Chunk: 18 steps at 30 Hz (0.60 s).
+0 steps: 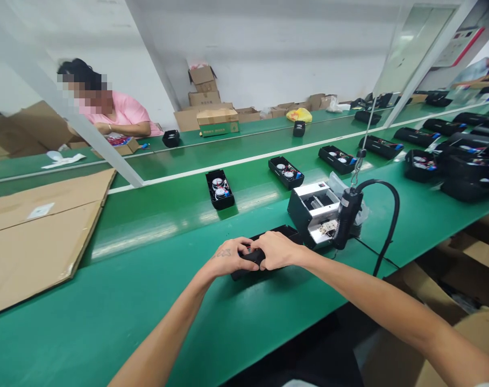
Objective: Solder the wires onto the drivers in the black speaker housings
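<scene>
Plainly, the biggest thing from where I stand is the long, smooth green workbench (147, 328), running across in front of the person, with a glossy green belt (171, 201) stretching along its far side. A broad, flat sheet of brown cardboard (38, 236) lies at the left, overlapping the bench and belt. Across the way sits a co-worker in a pink short-sleeved top (127, 110), forearm bent over the far counter. Nearer, just beyond the person's right hand (278, 250), stands a boxy silver-and-black metal machine (309, 215). Three open, oblong black housings (219, 190) with pale round parts and coloured wires inside sit spaced out on the belt, and a similar oblong black housing (288, 232) lies on the bench beneath both hands, its far end near the machine. A black cylindrical handheld tool (348, 215) hangs from a cable just beside the machine. The left hand (230, 255) and the right hand meet, fingers curled and nearly touching, both gripping a small curved black piece (255, 258) directly over the housing; I cannot tell whether the two are joined.
</scene>
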{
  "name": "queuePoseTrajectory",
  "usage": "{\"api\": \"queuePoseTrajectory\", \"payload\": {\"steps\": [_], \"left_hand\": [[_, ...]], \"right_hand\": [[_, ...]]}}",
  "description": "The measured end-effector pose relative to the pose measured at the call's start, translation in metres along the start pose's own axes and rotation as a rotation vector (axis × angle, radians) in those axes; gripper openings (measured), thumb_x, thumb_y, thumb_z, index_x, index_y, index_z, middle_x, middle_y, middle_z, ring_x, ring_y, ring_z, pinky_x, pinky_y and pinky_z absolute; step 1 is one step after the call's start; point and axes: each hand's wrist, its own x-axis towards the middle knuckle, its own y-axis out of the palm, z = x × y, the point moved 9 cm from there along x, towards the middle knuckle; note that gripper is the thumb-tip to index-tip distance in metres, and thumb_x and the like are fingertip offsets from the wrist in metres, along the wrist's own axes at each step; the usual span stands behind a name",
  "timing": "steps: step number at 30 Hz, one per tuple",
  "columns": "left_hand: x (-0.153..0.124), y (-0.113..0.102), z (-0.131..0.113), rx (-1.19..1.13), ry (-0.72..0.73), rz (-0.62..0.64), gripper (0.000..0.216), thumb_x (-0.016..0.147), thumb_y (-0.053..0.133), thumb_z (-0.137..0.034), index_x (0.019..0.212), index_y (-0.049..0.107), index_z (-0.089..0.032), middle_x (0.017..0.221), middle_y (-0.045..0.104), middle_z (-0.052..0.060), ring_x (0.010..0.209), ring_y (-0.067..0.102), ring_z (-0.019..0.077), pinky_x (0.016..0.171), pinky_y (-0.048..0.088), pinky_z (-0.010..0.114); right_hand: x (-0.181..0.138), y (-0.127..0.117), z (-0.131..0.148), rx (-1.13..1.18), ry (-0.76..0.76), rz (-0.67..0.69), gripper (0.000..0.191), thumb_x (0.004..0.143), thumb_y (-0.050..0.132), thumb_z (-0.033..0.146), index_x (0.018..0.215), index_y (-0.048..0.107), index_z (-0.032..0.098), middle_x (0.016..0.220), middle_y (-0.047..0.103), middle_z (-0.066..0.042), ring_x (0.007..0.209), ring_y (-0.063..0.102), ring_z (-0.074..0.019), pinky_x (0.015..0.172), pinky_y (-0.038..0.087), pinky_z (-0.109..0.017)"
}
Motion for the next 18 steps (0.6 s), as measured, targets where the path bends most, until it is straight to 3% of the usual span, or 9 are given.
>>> {"api": "queuePoseTrajectory", "payload": {"steps": [14, 18], "left_hand": [[0.001, 0.001, -0.003, -0.014, 0.021, 0.037, 0.037, 0.058, 0.090, -0.054, 0.063, 0.072, -0.022, 0.130, 0.070, -0.005, 0.105, 0.064, 0.0191, 0.088, 0.043, 0.029], [0.004, -0.001, -0.004, -0.027, 0.032, 0.049, 0.038, 0.059, 0.091, -0.054, 0.061, 0.071, -0.022, 0.125, 0.071, -0.006, 0.105, 0.065, 0.0173, 0.087, 0.042, 0.027]], "right_hand": [[0.005, 0.002, 0.001, 0.025, 0.053, -0.023, 0.037, 0.070, 0.080, 0.038, 0.106, 0.082, 0.030, 0.091, 0.080, -0.002, 0.088, 0.074, -0.0257, 0.071, 0.042, -0.031], [0.013, 0.001, -0.005, 0.049, 0.104, -0.010, 0.041, 0.062, 0.088, 0.043, 0.102, 0.084, 0.032, 0.086, 0.079, -0.001, 0.085, 0.073, -0.0254, 0.067, 0.041, -0.030]]}}
